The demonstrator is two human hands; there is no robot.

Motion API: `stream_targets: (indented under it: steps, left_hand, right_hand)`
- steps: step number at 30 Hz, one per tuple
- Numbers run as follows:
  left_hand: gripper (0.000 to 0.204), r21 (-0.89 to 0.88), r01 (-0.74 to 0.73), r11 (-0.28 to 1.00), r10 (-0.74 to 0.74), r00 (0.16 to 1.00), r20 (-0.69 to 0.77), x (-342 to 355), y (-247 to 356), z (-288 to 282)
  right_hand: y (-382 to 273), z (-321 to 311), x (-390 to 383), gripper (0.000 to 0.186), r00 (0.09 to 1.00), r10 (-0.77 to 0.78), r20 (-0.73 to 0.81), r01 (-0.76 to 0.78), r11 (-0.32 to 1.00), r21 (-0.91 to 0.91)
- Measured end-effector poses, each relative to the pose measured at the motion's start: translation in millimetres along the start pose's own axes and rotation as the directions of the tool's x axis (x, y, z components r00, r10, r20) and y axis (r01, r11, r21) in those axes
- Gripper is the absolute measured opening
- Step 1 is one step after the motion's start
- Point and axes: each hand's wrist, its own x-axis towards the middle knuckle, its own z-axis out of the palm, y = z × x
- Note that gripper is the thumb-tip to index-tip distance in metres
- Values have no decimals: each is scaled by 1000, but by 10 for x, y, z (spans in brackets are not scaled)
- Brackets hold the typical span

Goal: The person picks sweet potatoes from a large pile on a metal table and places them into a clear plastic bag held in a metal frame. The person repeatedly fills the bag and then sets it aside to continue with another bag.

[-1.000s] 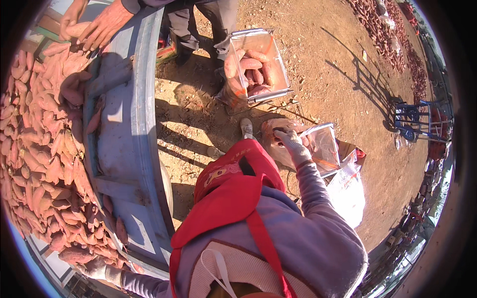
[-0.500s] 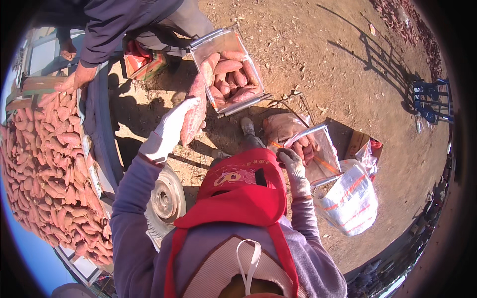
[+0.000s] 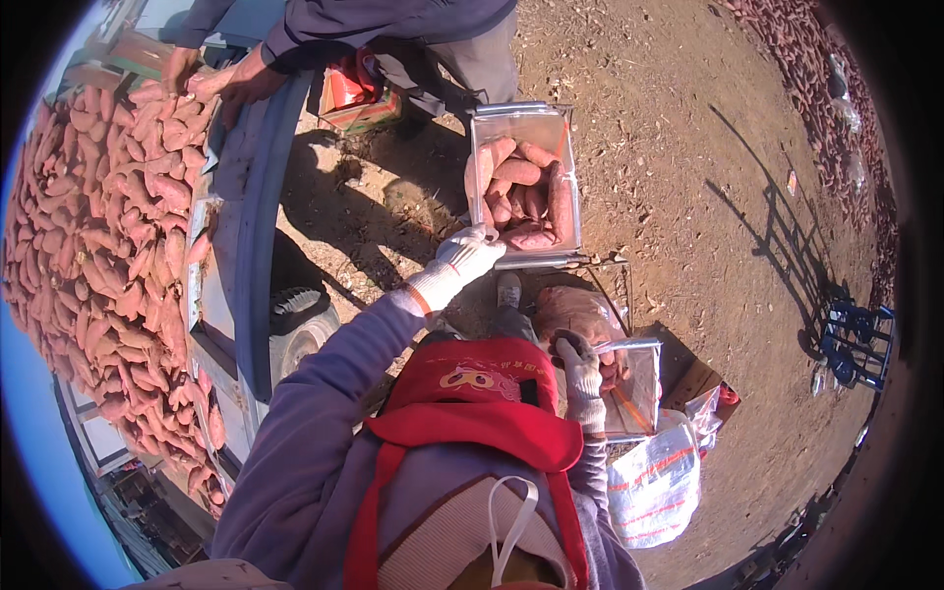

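Note:
My left hand [image 3: 468,254], white-gloved, is closed at the near left corner of a framed clear bag [image 3: 566,182] of sweet potatoes [image 3: 518,171]; what its fingers hold is hidden. My right hand [image 3: 577,366], gloved with dark palm, has curled fingers at the left side of a second framed bag [image 3: 634,388] with sweet potatoes; I cannot make out what it grips. A red apron [image 3: 472,383] covers my front. On the left, a truck bed [image 3: 251,226] carries a big heap of sweet potatoes [image 3: 108,275].
A co-worker [image 3: 403,29] bends over the truck bed's far end, both hands on the sweet potatoes, beside a cardboard box [image 3: 359,116]. A white woven sack [image 3: 651,487] lies at lower right. A blue trolley [image 3: 855,344] and spread sweet potatoes [image 3: 836,108] are at right.
My left hand rose from the heap with sweet potatoes, then moved right to the upper bag's corner. My right hand remains by the lower bag. The co-worker's hands shifted on the heap.

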Motion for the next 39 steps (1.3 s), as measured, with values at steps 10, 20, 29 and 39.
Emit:
stream_targets:
  steps: [10,20,29,39]
  left_hand:
    - [47,-711,165,684,-403,897,-180,-3066,247,-1948]
    - [46,-474,838,272,-915,73,-396,-5674,-2002,-2149]
    - [49,-432,789,436,-803,125,-582,-5138,-4028,-2409]
    - [82,-444,829,341,-912,176,-371,-5350,-3794,-2834]
  right_hand:
    - [-1310,2335,547,27,738,-180,650,320,942,-101]
    - [-1425,4200,-908,29,381,-6,925,154,986,-57]
    - [-1263,4168,-1322,37,608,-81,790,182,982,-39]
    - [-1424,4110,-1381,25,668,-67,742,161,985,-56]
